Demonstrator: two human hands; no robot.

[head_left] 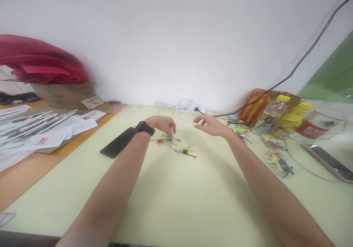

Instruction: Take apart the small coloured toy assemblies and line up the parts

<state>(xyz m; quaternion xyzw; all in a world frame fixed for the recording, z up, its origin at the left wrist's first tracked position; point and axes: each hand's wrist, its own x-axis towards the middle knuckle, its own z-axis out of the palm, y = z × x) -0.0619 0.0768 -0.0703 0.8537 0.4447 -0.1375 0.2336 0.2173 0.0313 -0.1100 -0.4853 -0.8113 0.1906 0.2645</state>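
My left hand (164, 124), with a black watch (145, 128) on its wrist, hangs over a group of small plastic pieces. Its fingers are curled downward and close together; blur hides what, if anything, is between them. Just under the fingertips lies a green and blue plastic piece (171, 139), with a red one (160, 141) to its left. Nearer me are a yellow and black piece (187, 150) and a thin black rod (191, 155). To the right, my right hand (207, 124) is raised above the table, fingers bent but apart, holding nothing.
A black phone (117, 143) lies beside my left forearm. White printed packets (49, 129) and a cardboard box (64, 94) are at left. On the right are bagged colourful parts (280, 160), glasses (238, 124), a bottle (273, 112), a yellow pack (293, 120) and another phone (331, 162).
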